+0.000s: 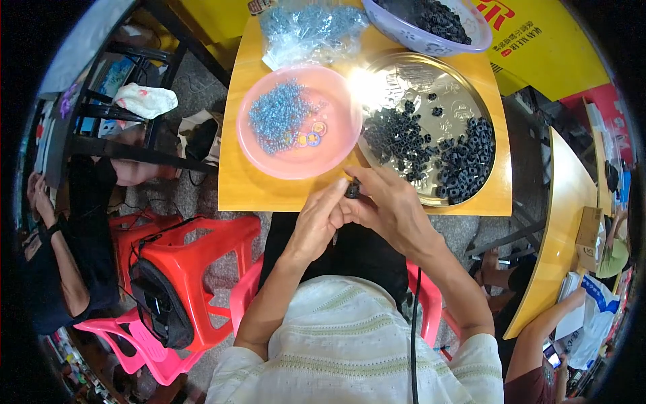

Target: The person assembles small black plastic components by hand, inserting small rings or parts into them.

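My two hands meet just off the table's near edge, closed around one small black plastic part [352,188]. My left hand [315,222] pinches it from the left, its fingers pressed against those of my right hand [393,209], which grips from the right. Something thin shows below the fingers, too small to make out. Beyond my left hand stands a pink bowl [252,158] with a heap of small light-blue pieces [279,118] and a few colored round pieces [313,137]. To its right a round gold metal tray [464,94] bears loose black parts [464,161] in two heaps.
At the table's [232,192] far side lie a clear bag of bluish pieces [313,30] and a pale patterned basin [404,34] of black parts. Red stools [182,256] and a black bag [158,299] stand left. People sit on both sides; another table [555,222] is right.
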Available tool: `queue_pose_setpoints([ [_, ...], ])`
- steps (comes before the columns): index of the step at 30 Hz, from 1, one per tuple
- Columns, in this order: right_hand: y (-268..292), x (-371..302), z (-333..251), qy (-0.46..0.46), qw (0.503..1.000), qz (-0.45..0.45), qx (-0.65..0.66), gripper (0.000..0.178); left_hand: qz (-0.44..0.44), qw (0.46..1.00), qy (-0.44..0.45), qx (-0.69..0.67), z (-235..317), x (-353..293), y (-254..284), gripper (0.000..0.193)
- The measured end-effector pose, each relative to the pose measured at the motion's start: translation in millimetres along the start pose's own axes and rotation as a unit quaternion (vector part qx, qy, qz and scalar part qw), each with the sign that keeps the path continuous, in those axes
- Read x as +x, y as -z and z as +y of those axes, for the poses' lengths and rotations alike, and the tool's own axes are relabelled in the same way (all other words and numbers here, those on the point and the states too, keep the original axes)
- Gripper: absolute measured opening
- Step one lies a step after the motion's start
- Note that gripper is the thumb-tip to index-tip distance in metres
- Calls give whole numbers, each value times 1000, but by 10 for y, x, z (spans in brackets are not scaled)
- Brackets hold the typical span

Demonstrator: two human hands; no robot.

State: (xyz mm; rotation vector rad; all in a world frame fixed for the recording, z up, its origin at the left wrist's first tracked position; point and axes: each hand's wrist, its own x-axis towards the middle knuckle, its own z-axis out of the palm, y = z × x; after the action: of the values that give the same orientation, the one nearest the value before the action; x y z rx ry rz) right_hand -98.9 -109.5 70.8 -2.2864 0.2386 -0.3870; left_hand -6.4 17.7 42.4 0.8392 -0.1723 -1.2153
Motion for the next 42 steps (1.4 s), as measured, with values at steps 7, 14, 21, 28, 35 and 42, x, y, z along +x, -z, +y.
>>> queue_pose_setpoints([
  [7, 47, -12, 1, 31, 998, -45, -36, 41, 10, 997, 1, 79, -12, -85, -20, 26],
  [14, -18, -104, 17, 34, 998, -41, -44, 38, 6, 997, 6, 79, -51, -112, -48, 26],
  [21, -156, -207, 90, -14, 999, -31, -30, 37, -8, 989, 25, 145, -81, -86, -5, 34],
  [28, -164, -162, 120, -12, 999, -11, -30, 39, -4, 992, 14, 125, -169, -40, 79, 33],
  [35, 109, 29, -93, 16, 1000, 9, 1, 47, -7, 993, -1, 122, 79, -89, -39, 33],
  [42, 81, -4, -132, 23, 998, -9, -53, 46, -5, 987, -9, 159, 64, -119, -64, 35],
])
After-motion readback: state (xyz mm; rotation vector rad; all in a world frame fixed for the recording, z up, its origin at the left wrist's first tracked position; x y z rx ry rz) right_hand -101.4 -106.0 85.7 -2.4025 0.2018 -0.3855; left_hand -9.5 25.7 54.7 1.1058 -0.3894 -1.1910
